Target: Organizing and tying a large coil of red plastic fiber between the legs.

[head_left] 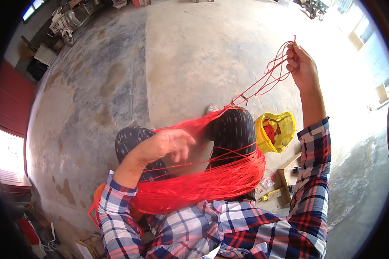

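Red cord (212,183) lies in a thick hank across the person's lap and knees, near centre. Left hand (168,144) rests on the hank, fingers curled loosely among loose strands, grip not clamped. Right hand (301,64), raised far right, pinches several looped strands, drawn taut from the hank. Yellow mesh bag (275,131) sits on the concrete floor (194,56), just right of the knee.

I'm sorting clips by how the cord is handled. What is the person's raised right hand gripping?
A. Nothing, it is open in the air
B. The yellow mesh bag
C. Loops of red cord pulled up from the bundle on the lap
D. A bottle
C: the right hand is closed on loops of red cord that run down to the red bundle across the lap, well clear of the yellow mesh bag.
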Demonstrator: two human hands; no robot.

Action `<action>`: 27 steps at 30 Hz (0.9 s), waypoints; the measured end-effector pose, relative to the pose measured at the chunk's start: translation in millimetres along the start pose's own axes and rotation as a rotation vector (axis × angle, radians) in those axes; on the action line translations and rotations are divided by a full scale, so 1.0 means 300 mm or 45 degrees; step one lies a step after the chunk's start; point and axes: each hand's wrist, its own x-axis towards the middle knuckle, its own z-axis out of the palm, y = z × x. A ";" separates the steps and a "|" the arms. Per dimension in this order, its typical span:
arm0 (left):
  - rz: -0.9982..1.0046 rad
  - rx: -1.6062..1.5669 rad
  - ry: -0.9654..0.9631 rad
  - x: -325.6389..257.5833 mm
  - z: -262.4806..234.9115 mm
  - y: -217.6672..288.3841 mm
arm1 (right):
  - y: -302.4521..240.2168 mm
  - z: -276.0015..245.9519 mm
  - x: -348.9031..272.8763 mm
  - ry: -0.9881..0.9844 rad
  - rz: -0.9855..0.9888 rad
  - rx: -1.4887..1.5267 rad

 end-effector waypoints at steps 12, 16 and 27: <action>0.416 0.174 0.664 -0.107 0.020 0.149 | 0.119 0.301 -0.138 -0.404 -0.461 -1.733; 0.444 0.362 0.635 -0.072 0.044 0.160 | 0.198 0.525 -0.293 -0.897 -0.382 -0.671; 0.348 -0.051 1.548 -0.510 -0.539 -0.142 | 0.123 0.255 -0.186 -0.696 0.368 -0.325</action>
